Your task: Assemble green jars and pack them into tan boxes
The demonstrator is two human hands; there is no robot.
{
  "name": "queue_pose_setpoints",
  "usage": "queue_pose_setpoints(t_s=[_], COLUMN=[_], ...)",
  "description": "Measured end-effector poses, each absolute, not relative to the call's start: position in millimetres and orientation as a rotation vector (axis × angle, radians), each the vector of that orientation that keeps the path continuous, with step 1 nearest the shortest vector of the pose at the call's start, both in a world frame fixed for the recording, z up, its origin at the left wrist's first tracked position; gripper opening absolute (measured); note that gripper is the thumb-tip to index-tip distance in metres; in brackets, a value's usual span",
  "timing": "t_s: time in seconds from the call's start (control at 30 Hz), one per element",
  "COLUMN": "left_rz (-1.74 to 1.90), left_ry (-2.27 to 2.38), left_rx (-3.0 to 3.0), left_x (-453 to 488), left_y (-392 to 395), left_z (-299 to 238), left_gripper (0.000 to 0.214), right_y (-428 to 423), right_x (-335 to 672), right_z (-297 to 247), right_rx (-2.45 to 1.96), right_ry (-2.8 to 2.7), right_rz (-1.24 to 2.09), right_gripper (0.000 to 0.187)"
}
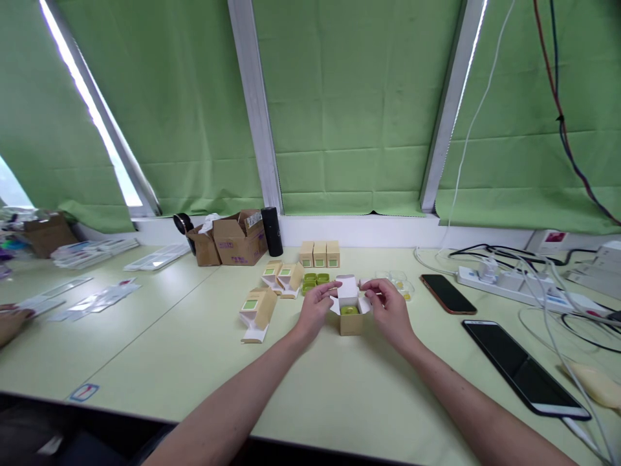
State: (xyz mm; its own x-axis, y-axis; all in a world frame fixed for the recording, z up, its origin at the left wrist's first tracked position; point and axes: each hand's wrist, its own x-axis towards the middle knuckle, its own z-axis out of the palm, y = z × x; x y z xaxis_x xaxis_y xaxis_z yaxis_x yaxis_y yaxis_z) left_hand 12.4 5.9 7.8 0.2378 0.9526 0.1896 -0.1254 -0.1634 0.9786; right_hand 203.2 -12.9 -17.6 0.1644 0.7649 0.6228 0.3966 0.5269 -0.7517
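Note:
A small tan cardboard box point(350, 325) stands on the table between my hands, its white lid raised and side flaps spread. Inside it shows a round green piece point(349, 310). My left hand point(315, 307) is at the left flap, thumb and forefinger curled about the flap and lid edge. On the other side my right hand point(388, 307) has its fingers bent and its thumb at the right flap. Behind my left hand sit several green square containers point(315, 281). Clear round containers with yellow bits point(400, 285) lie behind my right hand.
Opened tan boxes point(259, 310) lie to the left; three closed ones point(319, 254) stand behind. Farther back are a brown carton point(240, 239) and a black bottle point(272, 232). Two phones point(524, 366), a power strip point(514, 288) and cables occupy the right. Another person's hand point(13, 320) is far left.

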Motion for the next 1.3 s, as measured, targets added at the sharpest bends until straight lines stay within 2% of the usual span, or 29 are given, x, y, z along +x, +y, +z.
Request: queue_pose_setpoints(t_s=[0.33,1.3], left_rz=[1.272,1.164], left_ry=[0.905,0.835], left_rx=[1.359,1.426], left_x=[13.2,16.4], left_y=[4.0,3.6], left_z=[13.8,-0.6], left_gripper=[0.036,0.046], right_y=[-8.7,-13.1], right_x=[205.7,201.1], right_z=[-23.1,-17.4], right_rx=[-1.084,-1.166], right_ry=[-1.410,-1.308], right_rz=[0.407,0.610], right_gripper=[0.018,0.025])
